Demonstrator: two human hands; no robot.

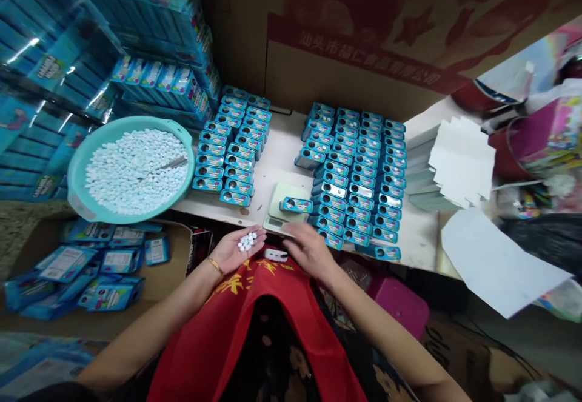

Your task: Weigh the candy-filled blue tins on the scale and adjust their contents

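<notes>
Left hand (230, 251) was palm up in front of the bench (282, 138), fingers spread and slightly cupped, white tablets (247, 242) heaped loosely on the palm; the pile hid the skin beneath, and count was not possible. Right hand (311, 249) was at the near edge of a pale scale (275, 208), back of the hand toward the camera, fingers bent; the fingertips were hard to make out, so I could not tell whether they pinched anything. One blue box (296, 205) lay on the scale, covering part of its platform; the display was too small to read. Left of the hands, a turquoise basin (136, 216) held many more tablets, with a metal utensil (173, 164) partly buried among them. Blue boxes stood in two blocks on the bench, a left block (239, 162) and a larger right block (336, 171), crowded enough that mostly tops showed. Lower left, a carton (176, 271) held a jumble of blue packs (111, 293), the lower ones hidden by those above. Wrapped cases (27, 32) at upper left were cut off by the frame and streaked with glare. Behind the bench rose a large cardboard box (345, 56), its top out of frame. A pink stool (402, 305) showed only partly beneath the bench, the rest in shadow.
</notes>
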